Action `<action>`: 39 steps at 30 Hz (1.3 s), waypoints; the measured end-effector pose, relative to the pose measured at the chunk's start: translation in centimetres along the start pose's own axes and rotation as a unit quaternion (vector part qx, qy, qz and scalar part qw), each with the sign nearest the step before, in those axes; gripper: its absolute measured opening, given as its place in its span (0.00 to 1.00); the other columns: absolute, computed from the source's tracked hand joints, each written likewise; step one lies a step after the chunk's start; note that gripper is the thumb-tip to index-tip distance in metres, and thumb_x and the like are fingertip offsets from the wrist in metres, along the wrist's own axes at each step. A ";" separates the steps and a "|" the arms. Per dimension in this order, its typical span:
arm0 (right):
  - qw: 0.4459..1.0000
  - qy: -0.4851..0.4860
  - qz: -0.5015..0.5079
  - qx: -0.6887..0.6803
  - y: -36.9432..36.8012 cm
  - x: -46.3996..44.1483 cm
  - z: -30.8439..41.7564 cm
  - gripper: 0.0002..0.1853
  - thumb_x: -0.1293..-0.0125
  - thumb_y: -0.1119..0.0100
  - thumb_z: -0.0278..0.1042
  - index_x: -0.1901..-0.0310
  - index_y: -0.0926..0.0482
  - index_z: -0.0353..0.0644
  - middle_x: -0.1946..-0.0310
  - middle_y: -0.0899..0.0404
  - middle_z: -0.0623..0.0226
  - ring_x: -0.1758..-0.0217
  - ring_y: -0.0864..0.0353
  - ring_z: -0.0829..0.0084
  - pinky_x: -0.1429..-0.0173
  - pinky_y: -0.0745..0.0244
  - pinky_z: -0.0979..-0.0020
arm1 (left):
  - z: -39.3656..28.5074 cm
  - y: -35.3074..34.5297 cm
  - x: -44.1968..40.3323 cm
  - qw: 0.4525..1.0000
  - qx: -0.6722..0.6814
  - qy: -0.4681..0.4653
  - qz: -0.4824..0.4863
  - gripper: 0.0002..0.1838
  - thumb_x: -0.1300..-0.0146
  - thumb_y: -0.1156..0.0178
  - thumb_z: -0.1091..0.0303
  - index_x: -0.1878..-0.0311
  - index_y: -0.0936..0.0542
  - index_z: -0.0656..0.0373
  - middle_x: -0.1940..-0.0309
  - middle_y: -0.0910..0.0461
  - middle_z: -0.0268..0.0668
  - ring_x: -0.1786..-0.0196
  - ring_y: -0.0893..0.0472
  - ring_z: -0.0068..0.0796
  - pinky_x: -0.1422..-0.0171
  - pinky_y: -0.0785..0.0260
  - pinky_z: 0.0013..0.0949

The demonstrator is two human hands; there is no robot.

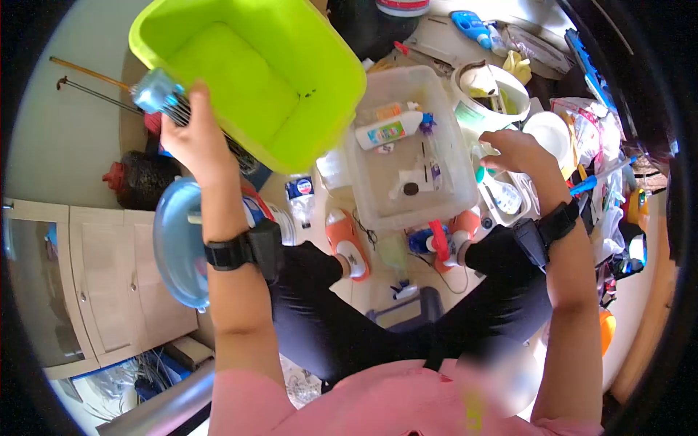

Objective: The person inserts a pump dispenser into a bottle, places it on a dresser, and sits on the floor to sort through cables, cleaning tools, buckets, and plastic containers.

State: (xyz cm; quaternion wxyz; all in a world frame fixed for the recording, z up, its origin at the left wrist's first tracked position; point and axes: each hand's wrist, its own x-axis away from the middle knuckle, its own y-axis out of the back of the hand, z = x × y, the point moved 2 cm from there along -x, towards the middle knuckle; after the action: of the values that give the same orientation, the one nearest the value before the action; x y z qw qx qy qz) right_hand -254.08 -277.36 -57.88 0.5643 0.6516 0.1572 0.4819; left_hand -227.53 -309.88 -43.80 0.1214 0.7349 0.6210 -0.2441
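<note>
My left hand (198, 145) is closed around a bundle of thin dark strands with a light blue end (156, 93), beside a lime-green basin (320, 80). I cannot tell whether the hand also touches the basin's rim. My right hand (520, 151) hovers with fingers apart and loosely curled, nothing visible in it. Below it lies a clear bottle with a green top (502, 195) in a white tray (525, 212). Between my hands stands a translucent plastic box (374, 211) holding a white labelled bottle (385, 132) and other small items.
A blue round basin (171, 243) stands at left, near a pale cabinet (109, 269). A white bucket (509, 91) and a blue detergent bottle (472, 27) are at upper right. Plastic bags (585, 123) pile along the right. A dark low stool (411, 311) sits between my legs.
</note>
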 end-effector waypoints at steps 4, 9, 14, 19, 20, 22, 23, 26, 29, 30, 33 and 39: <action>0.998 0.025 -0.043 -0.023 2.6 0.1 0.8 0.29 0.44 0.36 0.53 0.43 0.25 0.49 0.52 0.19 0.57 0.48 0.20 0.54 0.45 0.26 0.54 | 0.9 -0.3 -1.2 0.997 0.056 0.052 -0.021 0.14 0.37 0.40 0.72 0.50 0.21 0.66 0.56 0.18 0.37 0.57 0.20 0.24 0.53 0.28 0.29; 1.000 -0.002 -0.031 -0.002 5.2 -1.3 3.3 0.28 0.40 0.39 0.54 0.43 0.26 0.47 0.55 0.21 0.57 0.49 0.21 0.54 0.47 0.26 0.54 | 4.6 -0.5 -1.3 0.973 0.069 0.221 -0.018 0.07 0.38 0.38 0.67 0.61 0.22 0.60 0.76 0.26 0.25 0.80 0.32 0.13 0.77 0.43 0.21; 0.979 0.065 -0.125 -0.148 5.8 -1.7 5.7 0.27 0.35 0.46 0.56 0.43 0.27 0.45 0.54 0.22 0.56 0.51 0.21 0.54 0.48 0.26 0.55 | 5.1 -0.8 -0.4 0.955 0.063 0.291 0.006 0.09 0.38 0.37 0.65 0.59 0.22 0.60 0.75 0.24 0.27 0.80 0.32 0.15 0.76 0.42 0.22; 0.978 0.049 -0.127 -0.157 5.4 -1.2 4.8 0.27 0.33 0.49 0.58 0.43 0.27 0.44 0.53 0.22 0.54 0.49 0.22 0.52 0.46 0.27 0.55 | 5.0 -0.6 0.0 0.940 0.109 0.319 0.056 0.08 0.38 0.38 0.65 0.60 0.23 0.59 0.76 0.25 0.27 0.79 0.32 0.15 0.75 0.42 0.22; 0.969 0.046 -0.135 -0.204 5.6 -1.1 4.8 0.28 0.32 0.51 0.59 0.43 0.26 0.44 0.53 0.22 0.52 0.48 0.22 0.52 0.45 0.27 0.56 | 4.8 -0.8 0.1 0.942 0.105 0.311 0.067 0.08 0.37 0.39 0.65 0.61 0.23 0.58 0.77 0.26 0.27 0.79 0.32 0.16 0.75 0.42 0.22; 0.959 0.035 -0.126 -0.253 5.3 -1.6 4.3 0.28 0.32 0.52 0.59 0.43 0.26 0.43 0.52 0.21 0.51 0.47 0.23 0.52 0.44 0.28 0.57 | 4.8 -1.9 0.8 0.940 0.093 0.319 0.077 0.07 0.37 0.39 0.65 0.63 0.23 0.58 0.78 0.27 0.27 0.79 0.32 0.16 0.75 0.42 0.22; 0.929 0.045 -0.121 -0.347 5.0 -2.3 4.1 0.30 0.31 0.52 0.60 0.40 0.28 0.42 0.48 0.22 0.56 0.51 0.21 0.59 0.46 0.27 0.60 | 4.5 -2.3 1.0 0.940 0.087 0.321 0.080 0.07 0.37 0.39 0.65 0.64 0.23 0.57 0.78 0.28 0.27 0.79 0.32 0.16 0.75 0.42 0.22; 0.837 0.071 -0.073 -0.538 7.1 -2.2 6.8 0.34 0.30 0.51 0.60 0.36 0.32 0.37 0.43 0.26 0.62 0.54 0.21 0.70 0.49 0.27 0.66 | 3.3 -3.2 1.9 0.939 0.084 0.320 0.090 0.07 0.38 0.38 0.64 0.68 0.23 0.56 0.80 0.28 0.27 0.80 0.32 0.17 0.76 0.41 0.23; 0.755 -0.031 -0.068 -0.651 9.0 -1.5 8.0 0.32 0.30 0.48 0.54 0.35 0.33 0.37 0.43 0.26 0.62 0.48 0.24 0.72 0.44 0.29 0.70 | 2.2 -4.4 1.4 0.932 0.110 0.324 0.123 0.07 0.39 0.37 0.64 0.67 0.23 0.56 0.79 0.26 0.27 0.80 0.31 0.16 0.76 0.41 0.23; 0.760 0.075 -0.095 -0.639 8.3 -2.9 7.2 0.30 0.32 0.43 0.50 0.37 0.32 0.36 0.50 0.22 0.63 0.51 0.22 0.74 0.51 0.26 0.73 | 2.3 -4.6 1.4 0.924 0.109 0.340 0.137 0.08 0.39 0.37 0.63 0.67 0.22 0.56 0.79 0.26 0.27 0.80 0.31 0.16 0.76 0.41 0.22; 0.739 0.106 -0.097 -0.658 8.1 -3.4 7.0 0.26 0.33 0.42 0.41 0.38 0.31 0.36 0.52 0.21 0.65 0.51 0.23 0.76 0.50 0.27 0.73 | 1.8 -5.0 0.7 0.917 0.122 0.345 0.158 0.09 0.37 0.37 0.62 0.66 0.22 0.57 0.78 0.25 0.26 0.79 0.31 0.15 0.76 0.41 0.22; 0.718 0.073 -0.166 -0.672 8.0 -2.7 7.6 0.21 0.33 0.44 0.34 0.40 0.29 0.37 0.51 0.21 0.67 0.52 0.23 0.76 0.48 0.28 0.75 | 3.8 -3.5 0.1 0.943 0.070 0.282 0.161 0.23 0.30 0.45 0.49 0.60 0.22 0.64 0.74 0.22 0.34 0.77 0.27 0.20 0.72 0.36 0.24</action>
State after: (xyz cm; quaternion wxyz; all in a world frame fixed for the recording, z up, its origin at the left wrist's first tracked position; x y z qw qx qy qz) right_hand -251.96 -286.35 -51.20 0.9115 0.0270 -0.0620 0.4058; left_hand -231.72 -310.93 -46.65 -0.0725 0.8705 0.4845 -0.0465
